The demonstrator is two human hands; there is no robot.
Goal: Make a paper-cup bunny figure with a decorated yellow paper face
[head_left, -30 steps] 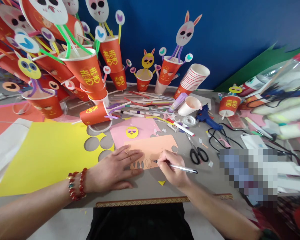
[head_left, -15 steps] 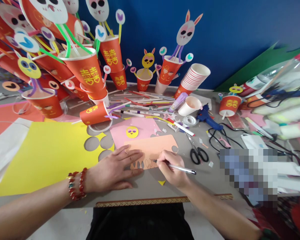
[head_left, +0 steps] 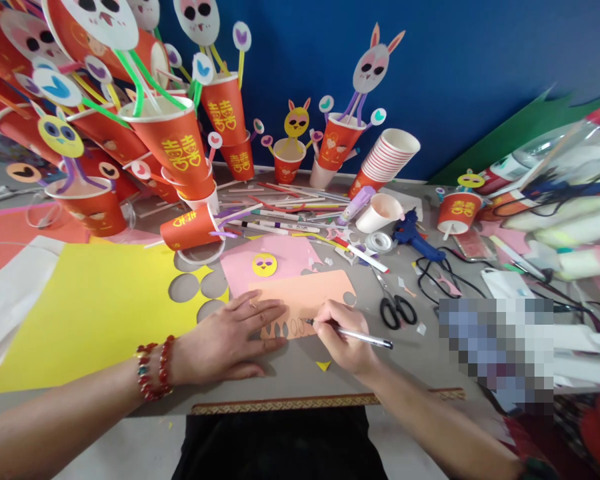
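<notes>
A narrow peach paper sheet (head_left: 305,287) lies flat on the counter (head_left: 300,380) in front of the person, its upper left part overlapping a pink paper sheet (head_left: 240,263). Along its near edge the work looks partly done: a few small oval holes (head_left: 278,330) are cut through, and just to their right stand pen-drawn oval outlines (head_left: 297,325) not yet cut out. A round notch is missing at the right end, while most of the sheet's upper part is blank. Whether another outline lies under the pen tip is too small to tell.

The left hand (head_left: 225,341) rests palm down, its fingers extended and slightly parted, the fingertips lying on the peach sheet without gripping anything. The right hand (head_left: 351,355) has its fingers closed around a ballpoint pen (head_left: 367,338), the tip at the paper just beside the drawn ovals.

Just beyond the peach sheet, a yellow face disc (head_left: 265,265) sits on the pink one. A large yellow sheet (head_left: 115,307) with round holes lies to the left; black-handled scissors (head_left: 399,312) lie right of the pen hand. Farther back stand red paper cups (head_left: 340,143) bearing finished-looking rabbit figures.
</notes>
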